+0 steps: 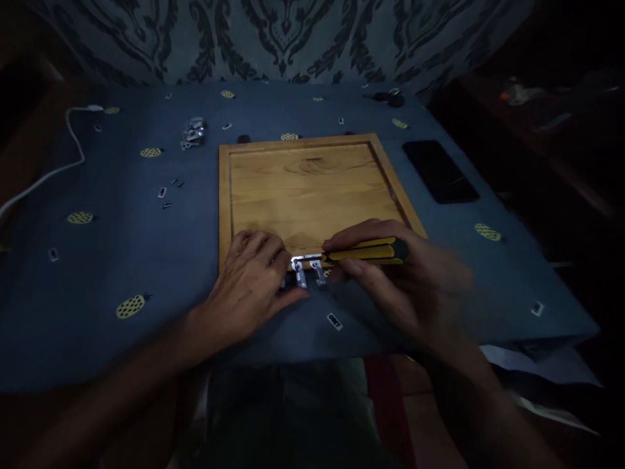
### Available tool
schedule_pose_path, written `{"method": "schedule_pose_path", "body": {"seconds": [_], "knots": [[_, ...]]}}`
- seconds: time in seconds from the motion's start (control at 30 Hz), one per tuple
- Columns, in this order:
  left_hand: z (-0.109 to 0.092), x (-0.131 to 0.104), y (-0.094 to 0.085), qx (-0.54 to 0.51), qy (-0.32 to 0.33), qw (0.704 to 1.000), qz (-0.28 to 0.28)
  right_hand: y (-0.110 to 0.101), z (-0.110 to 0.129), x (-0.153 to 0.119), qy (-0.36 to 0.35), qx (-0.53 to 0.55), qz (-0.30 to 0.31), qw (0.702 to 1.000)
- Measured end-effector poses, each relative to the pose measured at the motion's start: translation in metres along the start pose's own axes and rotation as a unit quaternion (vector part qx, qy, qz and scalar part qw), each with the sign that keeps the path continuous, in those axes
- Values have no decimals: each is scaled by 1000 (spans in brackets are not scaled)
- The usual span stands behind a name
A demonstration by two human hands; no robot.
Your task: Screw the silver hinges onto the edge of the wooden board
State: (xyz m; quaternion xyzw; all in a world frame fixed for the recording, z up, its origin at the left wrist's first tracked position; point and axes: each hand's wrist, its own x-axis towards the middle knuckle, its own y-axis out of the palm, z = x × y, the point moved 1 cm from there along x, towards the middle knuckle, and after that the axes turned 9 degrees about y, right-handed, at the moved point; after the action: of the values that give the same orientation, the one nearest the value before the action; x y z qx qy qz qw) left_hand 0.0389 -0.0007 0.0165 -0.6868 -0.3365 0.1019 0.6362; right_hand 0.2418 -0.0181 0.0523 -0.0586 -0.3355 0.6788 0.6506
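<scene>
A framed wooden panel (312,189) lies flat on the cloth-covered table. Along its near edge sit small silvery metal hook-like brackets (301,277), partly hidden by my left hand. My left hand (254,273) is closed over that edge at the brackets, fingers curled on top and thumb below. In my right hand (395,273), slightly blurred, is a screwdriver (361,252) with a yellow and black handle. It lies nearly level, its shaft pointing left, and its tip meets a brightly lit spot on a bracket beside my left fingers.
Similar metal pieces (194,132) are piled at the back left, with several small screws (170,194) nearer. A black phone (440,171) lies right of the panel. A dark object (389,98) rests at the far right, and a white cable (73,137) runs along the left.
</scene>
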Motion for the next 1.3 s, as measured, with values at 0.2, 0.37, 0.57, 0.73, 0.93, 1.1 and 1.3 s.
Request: {"method": "schedule_pose_path", "body": {"seconds": [0.2, 0.37, 0.57, 0.73, 0.93, 1.1, 1.3], "knots": [[0, -1, 2, -8, -5, 1000, -7, 8, 7, 3, -100, -52, -7, 994], [1, -1, 1, -12, -3, 1000, -4, 12, 7, 1, -104, -63, -29, 992], [0, 0, 1, -7, -6, 1000, -1, 15, 8, -2, -117, -95, -64, 987], [-1, 0, 0, -10, -12, 1000, 7, 16, 6, -2, -105, -75, -64, 990], [-1, -1, 1, -1, -4, 1000, -3, 18, -3, -6, -5, 88, -168, 982], [0, -2, 2, 3, -3, 1000, -4, 17, 1, -8, -3, 147, -286, 947], [-1, -1, -1, -6, -7, 1000, 1, 16, -7, -15, 24, 116, -226, 967]]}}
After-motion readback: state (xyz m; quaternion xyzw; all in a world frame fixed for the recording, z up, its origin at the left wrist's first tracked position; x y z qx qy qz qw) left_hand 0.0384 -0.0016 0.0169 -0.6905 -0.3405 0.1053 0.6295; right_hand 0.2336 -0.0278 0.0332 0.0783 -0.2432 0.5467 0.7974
